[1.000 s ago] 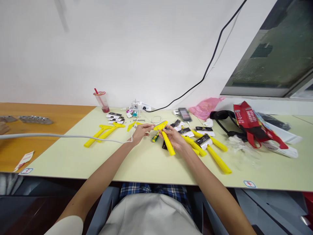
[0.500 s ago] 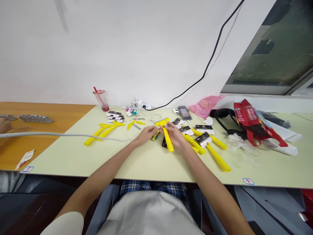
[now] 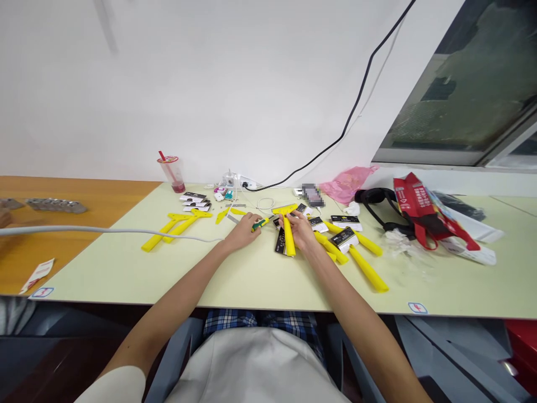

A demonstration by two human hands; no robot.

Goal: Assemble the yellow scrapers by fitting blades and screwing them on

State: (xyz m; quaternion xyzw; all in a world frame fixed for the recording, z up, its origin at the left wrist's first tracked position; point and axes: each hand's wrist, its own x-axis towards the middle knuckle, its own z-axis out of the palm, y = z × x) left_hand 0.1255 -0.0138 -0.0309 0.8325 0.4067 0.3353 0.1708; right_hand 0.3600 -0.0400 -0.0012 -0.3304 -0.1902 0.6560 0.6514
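Observation:
My left hand (image 3: 242, 232) is closed on a green and yellow screwdriver (image 3: 260, 224) near the middle of the table. To its right, my right hand (image 3: 300, 228) holds a yellow scraper (image 3: 289, 234), its wide head up and its handle pointing toward me. Under and beside that handle lies a black card (image 3: 280, 242). Several yellow scrapers with black-and-white cards (image 3: 344, 239) lie right of my right hand. Left of my left hand are two yellow scrapers (image 3: 184, 226). Yellow flat pieces (image 3: 222, 215) and grey metal strips lie just behind my left hand.
A cup with a red straw (image 3: 173, 174) stands at the back left, near stacked cards (image 3: 195, 201). A power strip (image 3: 247, 183) and a phone (image 3: 312, 195) are at the back. A red bag (image 3: 428, 207) lies right. A grey cable (image 3: 126, 230) crosses the left side.
My left hand has moved slightly left and now grips the screwdriver, which lay by its fingertips before. The scraper in my right hand has turned more upright in view.

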